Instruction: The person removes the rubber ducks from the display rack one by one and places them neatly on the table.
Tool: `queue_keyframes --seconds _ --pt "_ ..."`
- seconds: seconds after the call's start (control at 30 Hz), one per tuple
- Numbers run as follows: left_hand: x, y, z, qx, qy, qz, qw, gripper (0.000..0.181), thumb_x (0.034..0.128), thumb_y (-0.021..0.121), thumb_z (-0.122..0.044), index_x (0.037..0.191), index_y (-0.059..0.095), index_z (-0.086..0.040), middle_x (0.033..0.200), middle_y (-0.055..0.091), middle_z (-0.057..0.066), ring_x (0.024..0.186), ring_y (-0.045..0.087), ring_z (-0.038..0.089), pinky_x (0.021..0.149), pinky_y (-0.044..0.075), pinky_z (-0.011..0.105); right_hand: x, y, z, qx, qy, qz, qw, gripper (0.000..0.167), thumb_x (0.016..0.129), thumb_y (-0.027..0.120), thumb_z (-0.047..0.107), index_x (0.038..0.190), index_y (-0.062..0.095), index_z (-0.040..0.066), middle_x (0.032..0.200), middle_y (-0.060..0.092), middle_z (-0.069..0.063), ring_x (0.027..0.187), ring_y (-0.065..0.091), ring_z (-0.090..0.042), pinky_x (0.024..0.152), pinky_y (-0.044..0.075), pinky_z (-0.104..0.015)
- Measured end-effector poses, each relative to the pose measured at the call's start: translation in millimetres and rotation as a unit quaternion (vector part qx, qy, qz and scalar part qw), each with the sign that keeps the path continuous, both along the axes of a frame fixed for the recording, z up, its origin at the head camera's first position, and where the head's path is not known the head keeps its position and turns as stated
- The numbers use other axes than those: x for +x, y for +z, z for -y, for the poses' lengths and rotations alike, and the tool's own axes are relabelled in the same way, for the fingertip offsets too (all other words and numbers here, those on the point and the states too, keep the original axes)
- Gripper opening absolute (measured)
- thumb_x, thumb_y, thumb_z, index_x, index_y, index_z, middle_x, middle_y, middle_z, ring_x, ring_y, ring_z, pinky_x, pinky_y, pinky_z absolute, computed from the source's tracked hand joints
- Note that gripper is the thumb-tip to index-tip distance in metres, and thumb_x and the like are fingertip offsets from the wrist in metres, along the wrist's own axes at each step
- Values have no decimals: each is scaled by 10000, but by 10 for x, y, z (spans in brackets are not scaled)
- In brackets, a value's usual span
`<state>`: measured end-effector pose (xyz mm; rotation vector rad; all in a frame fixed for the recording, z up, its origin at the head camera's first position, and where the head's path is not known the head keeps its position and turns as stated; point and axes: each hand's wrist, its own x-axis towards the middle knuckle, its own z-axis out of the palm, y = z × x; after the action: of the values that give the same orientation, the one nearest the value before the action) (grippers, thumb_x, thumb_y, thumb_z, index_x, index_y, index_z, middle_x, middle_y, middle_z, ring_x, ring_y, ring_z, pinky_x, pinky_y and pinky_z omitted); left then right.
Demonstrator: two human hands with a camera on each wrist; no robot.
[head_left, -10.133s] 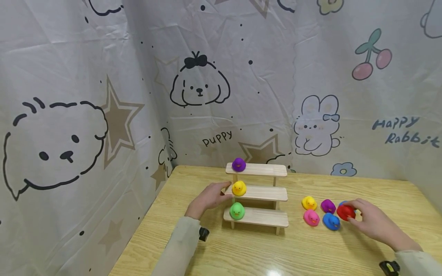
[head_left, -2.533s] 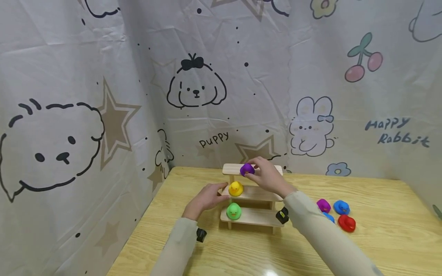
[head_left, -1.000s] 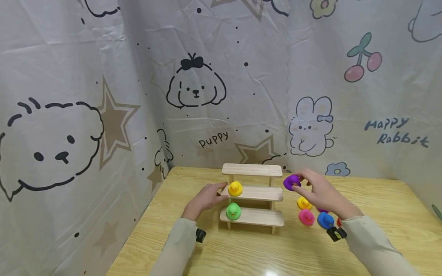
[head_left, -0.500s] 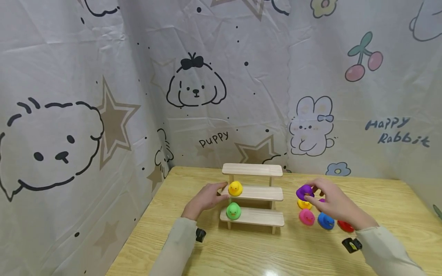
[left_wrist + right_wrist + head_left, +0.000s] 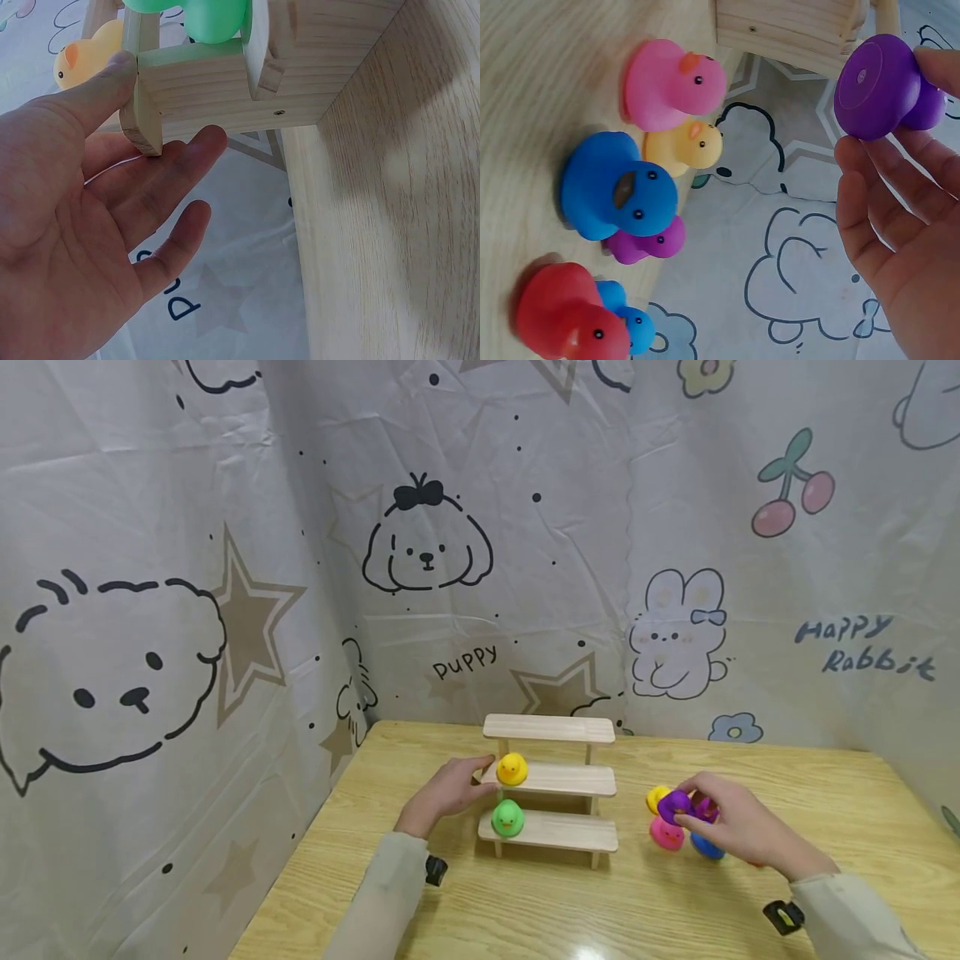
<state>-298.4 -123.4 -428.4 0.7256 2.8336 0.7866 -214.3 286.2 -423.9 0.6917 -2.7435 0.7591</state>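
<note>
My left hand (image 5: 448, 793) pinches the left end of the middle board of a three-tier wooden stand (image 5: 558, 832); in the left wrist view the thumb lies on the board and the fingers behind it. A yellow rubber duck (image 5: 512, 769) sits at the left of the middle tier, a green duck (image 5: 507, 818) at the left of the lowest. The top tier (image 5: 551, 727) bears nothing. My right hand (image 5: 742, 822) holds a purple duck (image 5: 877, 86) between thumb and fingers, raised off the table, its flat base showing in the right wrist view.
Below and about the right hand stand several loose ducks: yellow (image 5: 679, 146), pink (image 5: 664, 82), blue (image 5: 615, 184), magenta (image 5: 649, 240), red (image 5: 570, 311) and another blue (image 5: 639, 330) behind the red. A printed curtain (image 5: 555, 527) hangs behind the wooden table (image 5: 517, 918).
Ten seconds ago my right hand was at the red duck. Since then it has lifted the purple duck off the top tier and carried it right and down towards the loose ducks. My left hand stays.
</note>
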Motion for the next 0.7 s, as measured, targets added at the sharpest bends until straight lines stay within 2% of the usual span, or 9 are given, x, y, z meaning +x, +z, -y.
queue_keyframes --seconds 0.27,0.43,0.57,0.7 --pt "11 -4 0 59 -7 46 10000 574 940 588 -353 1415 438 -66 1370 500 129 976 647 228 862 521 367 22 -135 -51 124 160 -191 9996 293 774 794 246 982 620 134 857 550 121 729 498 -25 598 491 -248" --pt "0 -12 -1 67 22 49 10000 572 939 591 -351 1414 440 -70 1367 504 126 971 649 219 857 524 358 29 -179 -72 316 206 101 9992 284 786 781 282 979 615 155 869 562 132 750 537 -74 630 507 -252" --pt "-4 -16 2 62 37 46 10000 566 939 590 -351 1411 445 -75 1362 510 120 963 652 211 847 528 351 45 -214 -83 481 236 342 9980 285 786 776 303 987 613 184 891 577 140 764 543 -38 654 524 -256" --pt "-11 -24 8 56 24 44 10000 566 939 588 -355 1410 446 -76 1359 514 116 959 652 208 841 531 348 49 -256 -96 656 279 365 9968 299 779 778 328 990 619 188 891 585 141 765 552 -47 660 519 -253"
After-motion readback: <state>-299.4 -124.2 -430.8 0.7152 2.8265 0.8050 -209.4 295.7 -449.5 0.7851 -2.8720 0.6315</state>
